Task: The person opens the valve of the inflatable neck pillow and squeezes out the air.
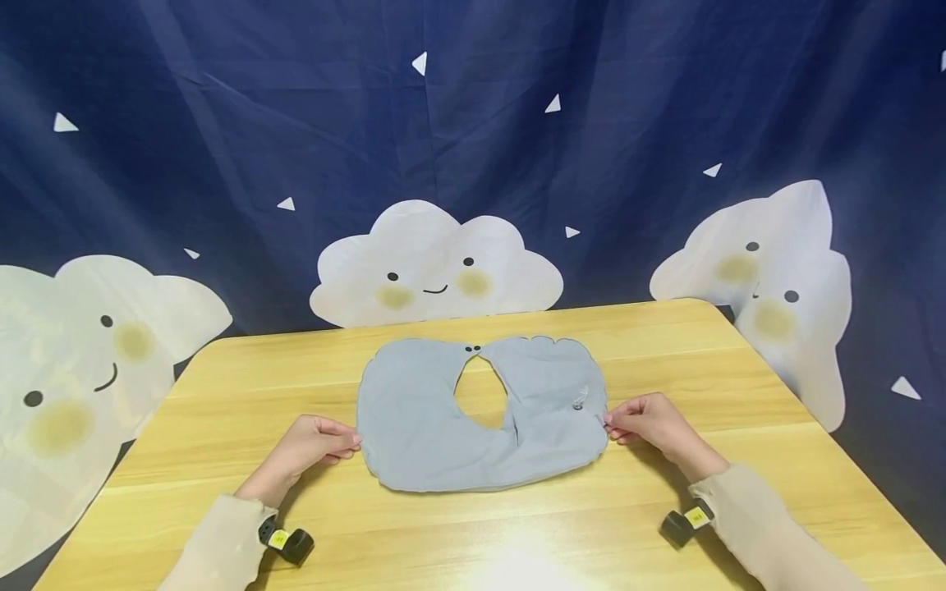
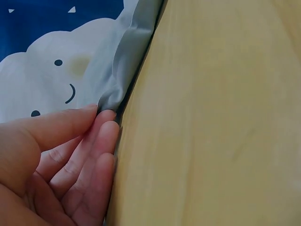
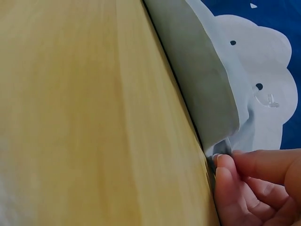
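Observation:
A flat grey inflatable neck pillow [image 1: 421, 410] lies spread on the table, its neck hole facing up and the two ends meeting at the far side by two dark snaps [image 1: 473, 349]. On its right half sits a small clear air valve [image 1: 579, 402]. My left hand [image 1: 318, 447] pinches the pillow's left edge between thumb and fingers. At the right edge, my right hand [image 1: 654, 427] pinches the fabric the same way. Both wrist views show the gripped pillow edge [image 2: 131, 47] close up; in the right one the underside [image 3: 197, 70] is lifted a little.
The wooden table [image 1: 414, 542] has rounded far corners. Behind it hangs a dark blue curtain [image 1: 340, 107] with white clouds and small triangles. A black wrist camera [image 1: 296, 546] is strapped to each sleeve.

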The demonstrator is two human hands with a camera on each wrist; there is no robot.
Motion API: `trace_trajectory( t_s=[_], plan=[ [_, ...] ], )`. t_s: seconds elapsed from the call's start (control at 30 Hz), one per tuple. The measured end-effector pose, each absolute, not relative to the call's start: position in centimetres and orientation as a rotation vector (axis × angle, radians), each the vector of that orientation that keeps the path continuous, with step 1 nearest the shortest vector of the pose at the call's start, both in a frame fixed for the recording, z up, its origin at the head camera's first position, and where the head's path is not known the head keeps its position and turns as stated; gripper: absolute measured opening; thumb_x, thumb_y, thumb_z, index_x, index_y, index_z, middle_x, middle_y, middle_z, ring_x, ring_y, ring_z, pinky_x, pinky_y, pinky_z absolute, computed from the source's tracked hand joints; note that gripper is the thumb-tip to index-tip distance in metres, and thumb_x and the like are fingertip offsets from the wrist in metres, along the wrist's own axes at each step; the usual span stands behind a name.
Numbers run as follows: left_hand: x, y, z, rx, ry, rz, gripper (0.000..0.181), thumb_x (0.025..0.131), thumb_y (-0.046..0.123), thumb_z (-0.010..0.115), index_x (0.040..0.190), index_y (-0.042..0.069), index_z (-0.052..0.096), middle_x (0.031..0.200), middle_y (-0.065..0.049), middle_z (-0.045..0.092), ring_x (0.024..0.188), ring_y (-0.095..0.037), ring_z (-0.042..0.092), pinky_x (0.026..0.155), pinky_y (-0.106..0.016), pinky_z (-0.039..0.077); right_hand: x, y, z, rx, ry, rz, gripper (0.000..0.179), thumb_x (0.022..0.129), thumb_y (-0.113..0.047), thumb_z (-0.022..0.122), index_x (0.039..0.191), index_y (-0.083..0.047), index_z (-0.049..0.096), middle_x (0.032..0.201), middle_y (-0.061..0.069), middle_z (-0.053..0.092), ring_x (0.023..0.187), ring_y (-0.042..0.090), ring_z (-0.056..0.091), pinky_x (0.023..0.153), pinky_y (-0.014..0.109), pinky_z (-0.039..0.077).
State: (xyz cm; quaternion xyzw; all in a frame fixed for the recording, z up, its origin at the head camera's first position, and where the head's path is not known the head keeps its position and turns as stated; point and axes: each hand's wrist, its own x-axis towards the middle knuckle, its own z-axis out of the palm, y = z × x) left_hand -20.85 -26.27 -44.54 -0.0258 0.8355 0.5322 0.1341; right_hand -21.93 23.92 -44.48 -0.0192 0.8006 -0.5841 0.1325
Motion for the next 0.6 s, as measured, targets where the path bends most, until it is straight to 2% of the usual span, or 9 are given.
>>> trace_trajectory(
  t_s=[0.33,0.6],
  plan=[
    [-21.3,-27.4,-44.8,0.028,2.289,1.586,0.027,0.086,0.013,0.068,0.100,-0.010,0.068,0.082,-0.006,0.072,0.071,-0.010,0.067,0.063,-0.025,0.056,-22.0,25.2,-44.4,-0.137,2.209,-1.672,0.019,0.091,0.003,0.053,0.096,0.020,0.060,0.074,0.004,0.068,0.065,0.007,0.063,0.062,0.022,0.056],
    [-21.6,-27.9,-44.9,0.021,2.241,1.593,0.026,0.086,0.012,0.068,0.100,-0.010,0.067,0.081,-0.004,0.072,0.069,-0.008,0.067,0.061,-0.023,0.056,-22.0,25.9,-44.1,-0.131,2.209,-1.632,0.015,0.091,0.003,0.055,0.091,0.016,0.062,0.071,0.003,0.067,0.064,0.007,0.062,0.061,0.021,0.055]
  ],
)
